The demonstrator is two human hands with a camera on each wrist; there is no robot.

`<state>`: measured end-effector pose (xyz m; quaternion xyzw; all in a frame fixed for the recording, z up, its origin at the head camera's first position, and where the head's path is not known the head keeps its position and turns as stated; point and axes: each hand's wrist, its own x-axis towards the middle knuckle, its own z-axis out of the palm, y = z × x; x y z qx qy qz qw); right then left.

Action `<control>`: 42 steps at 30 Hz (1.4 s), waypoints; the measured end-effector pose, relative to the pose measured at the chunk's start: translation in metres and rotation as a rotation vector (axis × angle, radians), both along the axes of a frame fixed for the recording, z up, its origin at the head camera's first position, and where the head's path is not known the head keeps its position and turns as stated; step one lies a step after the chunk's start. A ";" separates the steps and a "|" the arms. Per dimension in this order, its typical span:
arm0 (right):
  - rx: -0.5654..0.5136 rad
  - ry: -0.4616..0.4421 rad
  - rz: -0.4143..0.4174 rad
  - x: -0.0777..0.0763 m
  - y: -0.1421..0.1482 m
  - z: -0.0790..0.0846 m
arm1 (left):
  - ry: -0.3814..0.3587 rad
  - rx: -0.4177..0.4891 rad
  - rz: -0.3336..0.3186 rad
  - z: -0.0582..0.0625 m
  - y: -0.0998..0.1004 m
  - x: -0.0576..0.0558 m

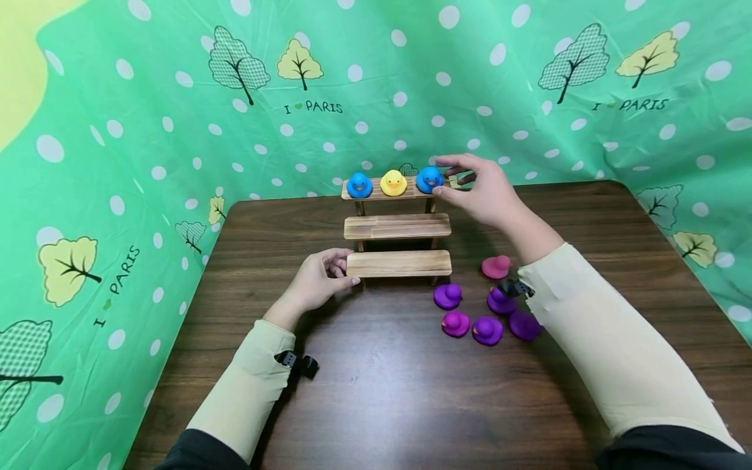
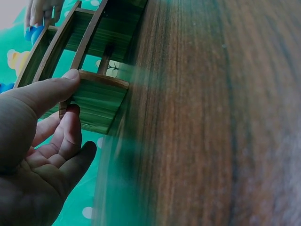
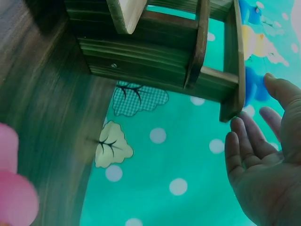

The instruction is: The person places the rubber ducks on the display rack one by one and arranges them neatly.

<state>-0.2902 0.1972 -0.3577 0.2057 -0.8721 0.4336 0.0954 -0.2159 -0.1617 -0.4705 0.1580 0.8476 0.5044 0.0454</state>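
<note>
Left hand (image 1: 317, 279) clamped on bottom step of rack (image 1: 398, 263), thumb on top, fingers beneath; right hand (image 1: 478, 189) spread loose beside blue duck (image 1: 429, 179) at right end of top step; yellow duck (image 1: 393, 183) mid-step; purple ducks (image 1: 486, 329) on table (image 1: 382, 391).

Lower two steps of the wooden stand (image 1: 397, 245) bare; purple ducks (image 1: 478, 313) crowd its right

Staged tabletop set: wooden table (image 1: 382, 391) ringed by tree-print cloth backdrop (image 1: 147, 130).
</note>
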 end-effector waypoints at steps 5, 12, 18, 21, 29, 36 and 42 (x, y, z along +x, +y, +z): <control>-0.009 -0.019 -0.052 0.012 0.024 -0.009 | -0.003 0.006 0.002 0.001 0.000 0.000; 0.020 -0.089 -0.104 0.027 0.061 -0.038 | -0.004 0.005 0.002 0.001 0.000 0.000; 0.078 -0.177 -0.044 0.036 0.086 -0.064 | 0.000 -0.010 0.007 0.001 -0.001 0.000; 0.129 -0.238 -0.011 0.041 0.095 -0.073 | -0.004 -0.012 0.007 0.001 -0.001 0.001; 0.232 -0.328 0.139 0.054 0.119 -0.090 | -0.004 -0.005 0.004 0.000 -0.001 0.001; 0.207 -0.256 0.232 0.057 0.126 -0.097 | -0.003 -0.011 0.010 0.001 -0.001 0.001; 0.250 -0.204 0.148 0.058 0.121 -0.102 | -0.010 -0.012 0.007 0.000 -0.001 0.001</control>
